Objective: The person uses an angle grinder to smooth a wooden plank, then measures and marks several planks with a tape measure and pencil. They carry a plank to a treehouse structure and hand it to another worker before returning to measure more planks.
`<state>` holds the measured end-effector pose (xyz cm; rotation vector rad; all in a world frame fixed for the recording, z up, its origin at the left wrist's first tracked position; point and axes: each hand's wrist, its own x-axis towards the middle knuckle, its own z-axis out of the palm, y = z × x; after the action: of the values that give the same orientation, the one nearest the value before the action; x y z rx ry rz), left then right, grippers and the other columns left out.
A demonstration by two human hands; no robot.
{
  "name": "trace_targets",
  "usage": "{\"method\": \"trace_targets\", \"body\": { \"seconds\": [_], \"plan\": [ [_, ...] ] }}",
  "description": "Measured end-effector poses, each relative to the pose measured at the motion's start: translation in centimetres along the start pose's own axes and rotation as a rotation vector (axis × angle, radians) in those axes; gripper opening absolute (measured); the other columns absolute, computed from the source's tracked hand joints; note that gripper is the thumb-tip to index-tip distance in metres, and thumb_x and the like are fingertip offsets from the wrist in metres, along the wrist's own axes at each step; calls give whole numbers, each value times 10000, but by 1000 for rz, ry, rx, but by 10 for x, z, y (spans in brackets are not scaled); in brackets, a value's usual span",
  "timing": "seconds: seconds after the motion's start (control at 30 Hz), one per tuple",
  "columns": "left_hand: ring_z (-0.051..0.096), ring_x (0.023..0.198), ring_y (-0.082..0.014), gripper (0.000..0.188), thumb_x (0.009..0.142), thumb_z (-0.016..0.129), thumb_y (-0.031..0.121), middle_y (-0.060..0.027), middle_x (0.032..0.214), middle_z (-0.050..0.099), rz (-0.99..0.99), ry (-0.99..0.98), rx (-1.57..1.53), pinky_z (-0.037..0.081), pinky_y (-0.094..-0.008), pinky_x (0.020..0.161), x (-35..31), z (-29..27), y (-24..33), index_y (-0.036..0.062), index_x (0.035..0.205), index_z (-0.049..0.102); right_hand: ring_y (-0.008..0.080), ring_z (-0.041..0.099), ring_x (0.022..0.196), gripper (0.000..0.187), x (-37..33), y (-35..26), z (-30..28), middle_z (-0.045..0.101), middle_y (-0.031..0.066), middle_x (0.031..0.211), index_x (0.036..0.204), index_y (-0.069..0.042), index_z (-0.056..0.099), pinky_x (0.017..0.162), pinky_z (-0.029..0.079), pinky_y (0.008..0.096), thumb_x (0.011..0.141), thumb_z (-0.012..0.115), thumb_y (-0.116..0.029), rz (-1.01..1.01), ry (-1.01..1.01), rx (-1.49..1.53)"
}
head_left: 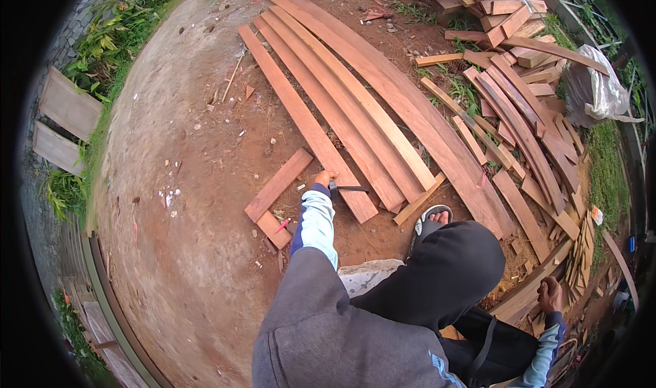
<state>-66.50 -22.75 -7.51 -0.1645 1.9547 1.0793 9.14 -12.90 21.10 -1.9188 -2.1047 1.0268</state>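
My left hand (323,179) reaches forward to the edge of a long reddish plank (304,118). Its fingers are closed at a black try square (352,188), whose thin blade lies across the plank near its close end. Beside that forearm, a short board (279,184) rests on the dirt, overlapping a small wood block (274,230). A pink pen-like stick (283,224) lies on the block. Off to the lower right, my right hand (549,295) is curled closed near stacked boards; whatever it may hold is hidden.
Several long planks (403,108) fan out ahead. Loose offcuts (526,114) pile up on the right beside a whitish sack (593,90). My sandalled foot (430,222) is by the plank ends, near a pale concrete block (369,275). Two panels (68,104) lie at the far left.
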Motion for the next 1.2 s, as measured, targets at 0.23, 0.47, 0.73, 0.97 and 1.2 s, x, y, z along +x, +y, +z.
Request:
{"method": "trace_targets", "body": {
  "seconds": [0.23,0.47,0.73,0.97,1.2],
  "plan": [
    [621,653,-185,269,675,768,108,-80,785,649,193,-371,-538,504,-330,593,-136,40,71,4,890,646,122,500,479,289,5,-12,3,519,53,621,898,2,543,463,409,270,928,496,-281,13,-75,38],
    [578,574,-137,134,655,732,85,-42,646,628,156,-677,-564,462,-260,558,-249,164,90,-4,742,682,208,619,717,333,39,-74,-1,623,141,854,1066,23,570,618,483,305,932,526,-279,-203,172,-78],
    [543,569,-127,150,681,743,133,-48,641,610,166,-1015,-386,428,-273,546,-310,238,54,25,734,654,367,307,1338,952,70,-227,58,361,231,1404,1423,-12,225,1089,218,526,673,764,-245,-401,-72,-683],
    [571,642,-117,258,736,711,157,-41,689,608,233,-1015,-262,444,-266,563,-311,210,44,1,933,653,373,430,1209,999,99,-158,109,399,232,1366,1426,0,198,991,339,518,633,765,-217,-296,26,-489],
    [621,646,-197,545,698,533,66,-132,952,628,-4,-962,-733,557,-326,563,-247,136,31,-13,1234,478,396,452,1125,859,78,-192,73,484,233,1159,1326,39,316,960,371,448,570,706,-81,-392,56,-567]
  ]
}}
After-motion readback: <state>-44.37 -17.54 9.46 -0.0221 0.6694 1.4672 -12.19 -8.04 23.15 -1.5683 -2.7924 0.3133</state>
